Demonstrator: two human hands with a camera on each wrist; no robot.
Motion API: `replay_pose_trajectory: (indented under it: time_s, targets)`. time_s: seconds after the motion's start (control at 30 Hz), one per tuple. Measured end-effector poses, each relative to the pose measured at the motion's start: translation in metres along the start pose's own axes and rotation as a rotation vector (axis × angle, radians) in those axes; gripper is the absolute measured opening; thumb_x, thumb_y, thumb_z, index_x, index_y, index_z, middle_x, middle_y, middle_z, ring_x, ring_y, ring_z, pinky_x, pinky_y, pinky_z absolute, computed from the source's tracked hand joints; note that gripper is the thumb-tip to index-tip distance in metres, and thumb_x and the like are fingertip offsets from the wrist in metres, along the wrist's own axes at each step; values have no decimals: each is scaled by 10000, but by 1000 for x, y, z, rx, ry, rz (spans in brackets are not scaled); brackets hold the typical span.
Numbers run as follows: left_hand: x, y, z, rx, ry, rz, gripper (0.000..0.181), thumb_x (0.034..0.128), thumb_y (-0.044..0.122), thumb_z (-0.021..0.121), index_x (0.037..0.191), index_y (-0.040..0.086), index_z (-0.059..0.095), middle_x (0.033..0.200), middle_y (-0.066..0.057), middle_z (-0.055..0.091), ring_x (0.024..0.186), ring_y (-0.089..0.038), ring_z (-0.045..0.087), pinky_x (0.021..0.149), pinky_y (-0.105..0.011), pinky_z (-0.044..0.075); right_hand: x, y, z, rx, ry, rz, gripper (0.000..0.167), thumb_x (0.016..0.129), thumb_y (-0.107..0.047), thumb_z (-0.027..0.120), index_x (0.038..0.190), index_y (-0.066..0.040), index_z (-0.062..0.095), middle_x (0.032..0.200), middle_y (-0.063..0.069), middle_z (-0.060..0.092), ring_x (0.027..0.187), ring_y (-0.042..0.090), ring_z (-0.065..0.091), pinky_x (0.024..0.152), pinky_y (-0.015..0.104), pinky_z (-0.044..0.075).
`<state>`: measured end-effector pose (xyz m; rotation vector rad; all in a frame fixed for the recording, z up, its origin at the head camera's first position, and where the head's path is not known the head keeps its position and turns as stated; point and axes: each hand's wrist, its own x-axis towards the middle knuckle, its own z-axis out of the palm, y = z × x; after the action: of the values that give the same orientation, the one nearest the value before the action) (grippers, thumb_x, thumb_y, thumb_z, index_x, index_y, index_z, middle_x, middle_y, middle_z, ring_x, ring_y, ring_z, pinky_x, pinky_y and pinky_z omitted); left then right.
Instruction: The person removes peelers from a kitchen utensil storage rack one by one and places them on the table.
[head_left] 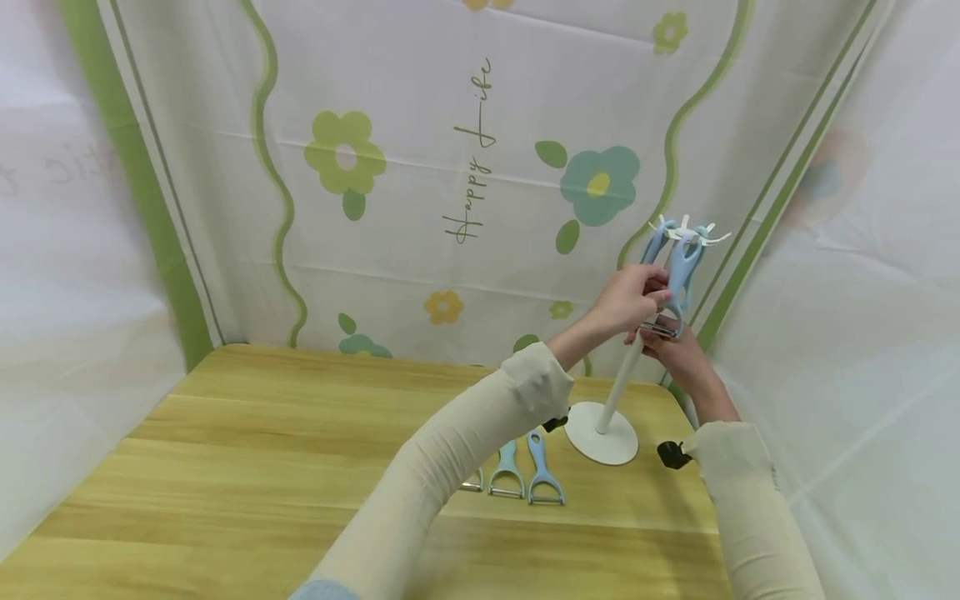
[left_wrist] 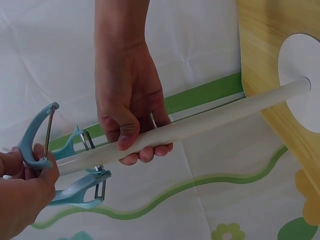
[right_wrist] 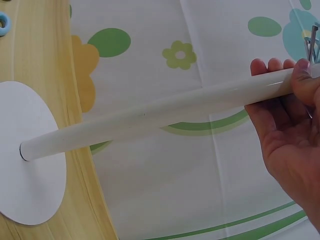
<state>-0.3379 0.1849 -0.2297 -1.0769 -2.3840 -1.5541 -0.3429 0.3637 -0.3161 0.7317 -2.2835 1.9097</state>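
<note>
My left hand (head_left: 628,298) pinches a light blue peeler (head_left: 682,265) near its blade end, its handle up at the hooks of a white stand (head_left: 622,383). Whether the handle's hole is on a hook, I cannot tell. Below it, my right hand (head_left: 686,357) grips the stand's pole; in the left wrist view the thumb and fingers (left_wrist: 145,154) of that hand wrap the pole (left_wrist: 220,120). Other blue peelers (left_wrist: 80,190) hang around the pole's top. The right wrist view shows my right hand (right_wrist: 292,130) on the pole (right_wrist: 150,115) too.
The stand's round white base (head_left: 592,442) is on the wooden table (head_left: 225,467) near its back right corner. Left of it lie a green peeler (head_left: 507,479), a blue peeler (head_left: 542,471) and another peeler (head_left: 474,483) partly hidden by my left sleeve. Patterned curtains (head_left: 420,275) surround the table.
</note>
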Motion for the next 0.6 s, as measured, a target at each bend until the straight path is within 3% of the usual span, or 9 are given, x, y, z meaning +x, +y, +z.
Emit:
replay_pose_trajectory:
  time_s: [0.17, 0.27, 0.33, 0.47, 0.53, 0.6]
  targets:
    - [0, 5, -2, -34, -22, -26, 247, 1024, 82, 526, 1240, 22, 631, 1092, -48, 718, 887, -77, 664, 734, -104, 491, 2, 11, -4, 9, 7, 9, 169, 1041, -60, 466, 1027, -91, 632, 900, -24, 666, 899, 109, 629, 808, 204, 558]
    - [0, 8, -5, -69, -26, -18, 226, 1029, 85, 516, 1210, 10, 627, 1053, -64, 711, 847, -89, 658, 708, -115, 498, 3, 18, -8, -2, 20, 12, 153, 1044, -71, 466, 1056, 5, 599, 906, -33, 672, 907, 94, 648, 817, 194, 561]
    - [0, 11, -8, -91, -25, -3, 208, 1032, 104, 522, 1178, 7, 634, 1014, -68, 704, 824, -91, 635, 693, -125, 495, 3, 21, -10, -9, 23, 5, 178, 1043, -85, 473, 1071, 61, 570, 915, -34, 676, 915, 92, 661, 830, 193, 565]
    - [-4, 13, -13, -124, -18, 48, 214, 1036, 151, 531, 1127, -9, 641, 950, -99, 690, 776, -102, 585, 661, -141, 476, 4, 23, -11, -11, 21, -17, 185, 1043, -82, 472, 1068, 72, 571, 921, -29, 689, 926, 94, 670, 841, 191, 567]
    - [-10, 10, -14, -152, -24, 78, 233, 1040, 161, 524, 1107, -32, 636, 894, -96, 670, 752, -122, 577, 644, -146, 471, 4, 20, -10, -22, 29, -11, 199, 1043, -68, 473, 1065, 109, 560, 916, -34, 693, 922, 88, 666, 837, 184, 565]
    - [-15, 6, -15, -168, -34, 99, 245, 1043, 170, 518, 1069, -48, 627, 831, -98, 637, 715, -132, 550, 614, -151, 444, 3, 17, -9, -41, 46, 13, 179, 1037, -63, 495, 1046, 81, 601, 905, -57, 705, 915, 71, 665, 834, 170, 561]
